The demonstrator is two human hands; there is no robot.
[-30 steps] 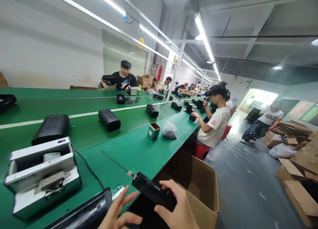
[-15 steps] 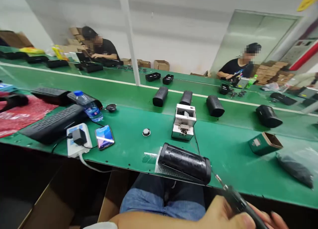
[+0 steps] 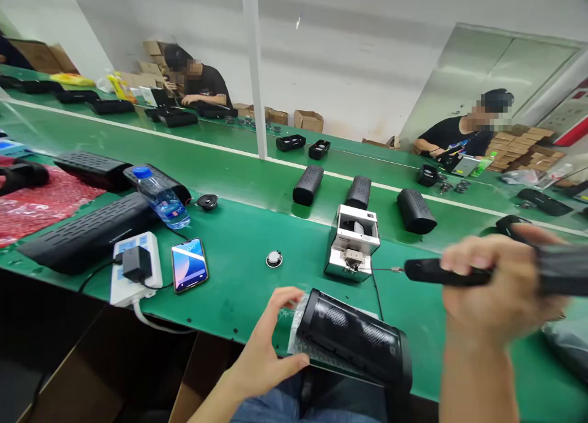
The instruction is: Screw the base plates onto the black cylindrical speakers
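While the right hand (image 3: 493, 288) closes its fingers round a black power screwdriver (image 3: 466, 272), seen from the head view, the left hand (image 3: 261, 349) reaches with thumb and fingers spread apart around the near-left end of a black perforated housing (image 3: 356, 337). That housing lies slantwise at the front edge of the green bench (image 3: 234, 276), over clear bubble wrap (image 3: 296, 331); whether the left fingertips press on the housing or only on the wrap, I cannot tell. The driver's thin bit (image 3: 388, 269) points left, its end beside the white metal box (image 3: 353, 242) that stands just beyond the housing. The step in hand looks like readying a screw for the housing, the box probably being the feeder, though no screw can be made out on the bit. From here the next move would call for lining the bit up squarely with the box's metal outlet, or, if a screw is already on it, bringing it upright over a hole. Either way, the left hand would need to steady the housing, whose rounded shape could let it rock.
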